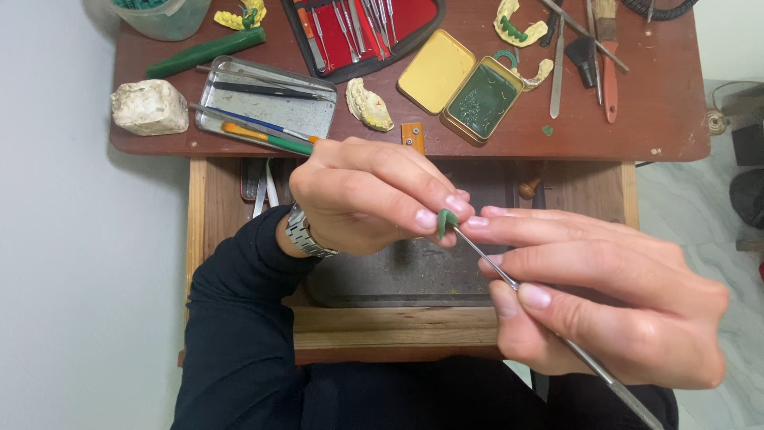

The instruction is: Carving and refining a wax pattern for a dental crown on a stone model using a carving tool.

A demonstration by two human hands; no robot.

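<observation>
The wax piece (446, 220) at the fingertips is dark green; the thin tool (549, 325) is silver. The sleeve (239, 318) is black, the watch band (304, 233) steel grey. On the reddish-brown table (668, 119) sit a yellow-lidded tin (461, 85) of green wax, a red-lined case (362, 32), a green stick (205, 52), pale yellow casts (369, 104)

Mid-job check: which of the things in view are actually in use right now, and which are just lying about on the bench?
In use:
left hand pinching the small green wax piece
right hand holding the thin metal tool, tip at the piece

Lying about:
open green wax tin
metal tray with brushes
red instrument case
yellow dental cast
white stone lump
</observation>
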